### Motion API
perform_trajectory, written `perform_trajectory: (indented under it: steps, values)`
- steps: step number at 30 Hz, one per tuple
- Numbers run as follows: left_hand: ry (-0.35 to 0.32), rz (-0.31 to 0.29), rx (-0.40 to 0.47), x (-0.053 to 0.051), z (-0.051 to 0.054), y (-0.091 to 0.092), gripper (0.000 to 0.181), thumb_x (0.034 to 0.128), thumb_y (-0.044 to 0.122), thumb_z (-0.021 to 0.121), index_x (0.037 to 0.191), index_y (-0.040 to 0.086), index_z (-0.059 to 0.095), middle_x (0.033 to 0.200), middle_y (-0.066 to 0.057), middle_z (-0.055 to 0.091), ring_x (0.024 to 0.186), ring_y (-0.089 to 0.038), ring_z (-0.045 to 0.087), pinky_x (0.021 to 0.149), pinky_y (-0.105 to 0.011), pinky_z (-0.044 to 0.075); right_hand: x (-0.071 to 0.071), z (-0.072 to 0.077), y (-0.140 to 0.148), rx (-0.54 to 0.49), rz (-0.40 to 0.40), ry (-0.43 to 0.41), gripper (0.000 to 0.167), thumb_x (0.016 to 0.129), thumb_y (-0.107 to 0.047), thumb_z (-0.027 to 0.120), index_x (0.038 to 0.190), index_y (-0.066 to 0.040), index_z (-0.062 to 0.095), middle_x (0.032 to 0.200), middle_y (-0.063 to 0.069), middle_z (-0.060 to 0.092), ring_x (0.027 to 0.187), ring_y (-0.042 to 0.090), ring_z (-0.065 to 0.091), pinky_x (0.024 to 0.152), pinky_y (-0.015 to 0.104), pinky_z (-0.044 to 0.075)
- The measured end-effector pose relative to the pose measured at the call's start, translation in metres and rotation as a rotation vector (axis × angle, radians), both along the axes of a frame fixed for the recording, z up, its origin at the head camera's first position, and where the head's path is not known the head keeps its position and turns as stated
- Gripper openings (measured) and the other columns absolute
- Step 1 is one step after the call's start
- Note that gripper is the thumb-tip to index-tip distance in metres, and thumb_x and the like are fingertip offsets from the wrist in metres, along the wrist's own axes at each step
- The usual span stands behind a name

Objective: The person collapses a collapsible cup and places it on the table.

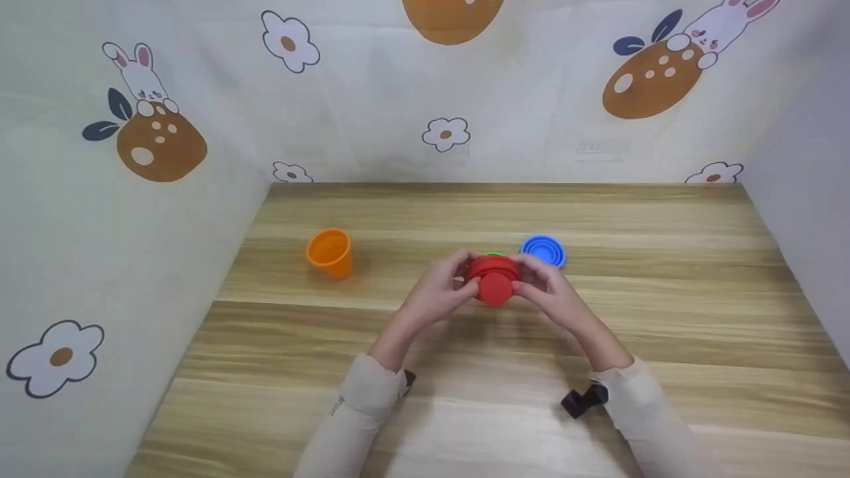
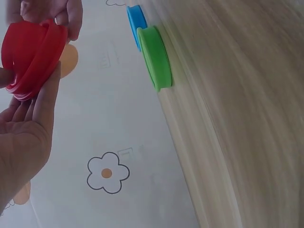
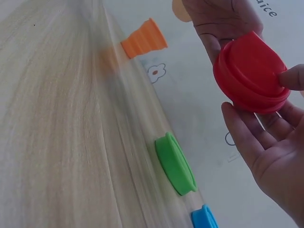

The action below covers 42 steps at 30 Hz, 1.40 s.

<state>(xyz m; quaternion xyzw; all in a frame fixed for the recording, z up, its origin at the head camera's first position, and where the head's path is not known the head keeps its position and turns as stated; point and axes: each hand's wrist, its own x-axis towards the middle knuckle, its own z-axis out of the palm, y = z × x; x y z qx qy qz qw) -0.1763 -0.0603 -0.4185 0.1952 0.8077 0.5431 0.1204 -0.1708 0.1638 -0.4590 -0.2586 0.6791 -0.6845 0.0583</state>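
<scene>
Pale sleeves (image 1: 372, 392), round red cup (image 1: 495, 289), partly folded, between fingers (image 3: 243, 130)

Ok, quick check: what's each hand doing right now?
Left hand: holding the red cup by one side, off the table.
Right hand: holding the same red cup by its other side.

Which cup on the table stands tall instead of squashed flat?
The orange cup, over on the left; the green cup and blue cup are low and flat, and the red cup is held above the table.
</scene>
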Motion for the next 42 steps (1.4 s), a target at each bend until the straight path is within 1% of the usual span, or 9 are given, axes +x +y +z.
perform_trajectory:
  steps: [3, 6, 8, 17, 22, 27, 31, 39, 42]
  values:
    - [0.011, 0.022, 0.033, -0.0005, 0.0003, 0.0003, 0.033, 0.0932, 0.002, 0.056, 0.126, 0.005, 0.059, 0.117, -0.010, 0.067, 0.105, -0.019, 0.065, 0.088, -0.029, 0.060, -0.0004, -0.0013, 0.0012, -0.085, 0.047, -0.049, 0.034, 0.096, 0.004, 0.055, 0.130, 0.010, 0.050, 0.115, -0.011, 0.068, 0.107, 0.005, 0.066, 0.090, 0.023, 0.058]
    - [0.025, 0.036, 0.060, -0.0013, -0.0006, 0.0000, 0.034, 0.0934, 0.000, 0.055, 0.127, 0.003, 0.059, 0.117, -0.012, 0.067, 0.106, -0.020, 0.065, 0.088, -0.030, 0.060, -0.0007, -0.0017, 0.0020, -0.113, 0.039, -0.094, 0.033, 0.096, 0.001, 0.058, 0.128, -0.005, 0.055, 0.116, -0.010, 0.069, 0.108, 0.006, 0.066, 0.091, 0.024, 0.058]
    - [0.030, 0.042, 0.070, -0.0018, -0.0014, -0.0005, 0.034, 0.0939, 0.000, 0.056, 0.127, 0.003, 0.058, 0.118, -0.013, 0.067, 0.107, -0.020, 0.065, 0.089, -0.029, 0.060, -0.0010, -0.0016, 0.0020, -0.118, 0.020, -0.114, 0.033, 0.095, 0.000, 0.061, 0.126, -0.010, 0.056, 0.115, -0.010, 0.069, 0.107, 0.006, 0.067, 0.091, 0.024, 0.059]
    - [0.035, 0.048, 0.071, -0.0007, -0.0029, -0.0002, 0.032, 0.0958, 0.001, 0.057, 0.128, 0.004, 0.058, 0.121, -0.012, 0.067, 0.110, -0.020, 0.066, 0.091, -0.030, 0.060, -0.0016, -0.0008, -0.0008, -0.097, -0.050, -0.114, 0.037, 0.092, 0.005, 0.063, 0.127, 0.007, 0.053, 0.109, -0.012, 0.070, 0.102, 0.006, 0.068, 0.087, 0.023, 0.059]
    - [0.024, 0.016, 0.096, 0.0005, -0.0020, 0.0001, 0.032, 0.0966, 0.001, 0.057, 0.128, 0.004, 0.057, 0.121, -0.013, 0.066, 0.112, -0.022, 0.065, 0.092, -0.031, 0.059, -0.0012, 0.0006, -0.0018, -0.043, -0.114, -0.091, 0.041, 0.091, 0.007, 0.063, 0.126, 0.020, 0.046, 0.104, -0.014, 0.070, 0.100, 0.004, 0.067, 0.086, 0.020, 0.059]
    - [0.012, -0.026, 0.097, 0.0013, -0.0011, -0.0006, 0.033, 0.0972, 0.004, 0.059, 0.130, 0.006, 0.055, 0.124, -0.010, 0.064, 0.114, -0.021, 0.064, 0.096, -0.031, 0.058, -0.0011, 0.0024, -0.0014, 0.017, -0.174, -0.079, 0.039, 0.091, 0.008, 0.063, 0.125, 0.020, 0.048, 0.101, -0.018, 0.070, 0.099, 0.001, 0.067, 0.087, 0.018, 0.057]
    - [-0.009, -0.032, 0.075, 0.0015, -0.0008, -0.0013, 0.035, 0.0970, 0.008, 0.060, 0.131, 0.009, 0.055, 0.124, -0.007, 0.064, 0.114, -0.019, 0.062, 0.098, -0.031, 0.057, -0.0012, 0.0034, -0.0010, 0.063, -0.213, -0.080, 0.037, 0.090, 0.009, 0.063, 0.125, 0.016, 0.053, 0.100, -0.017, 0.070, 0.098, 0.001, 0.067, 0.087, 0.018, 0.057]
    - [0.027, -0.023, -0.021, -0.0005, -0.0007, 0.0022, 0.043, 0.0917, 0.019, 0.072, 0.131, 0.013, 0.057, 0.121, -0.004, 0.066, 0.108, -0.017, 0.064, 0.097, -0.031, 0.057, -0.0004, 0.0056, -0.0004, 0.178, -0.196, -0.046, 0.035, 0.090, 0.000, 0.069, 0.124, 0.005, 0.062, 0.114, 0.019, 0.068, 0.101, 0.006, 0.066, 0.087, 0.020, 0.058]
    - [0.040, -0.019, -0.052, -0.0008, -0.0012, 0.0024, 0.041, 0.0915, 0.018, 0.072, 0.130, 0.013, 0.058, 0.120, -0.005, 0.067, 0.108, -0.017, 0.064, 0.096, -0.031, 0.058, -0.0002, 0.0056, -0.0007, 0.208, -0.191, -0.051, 0.036, 0.091, -0.004, 0.070, 0.125, 0.003, 0.062, 0.117, 0.023, 0.067, 0.102, 0.006, 0.066, 0.088, 0.020, 0.058]
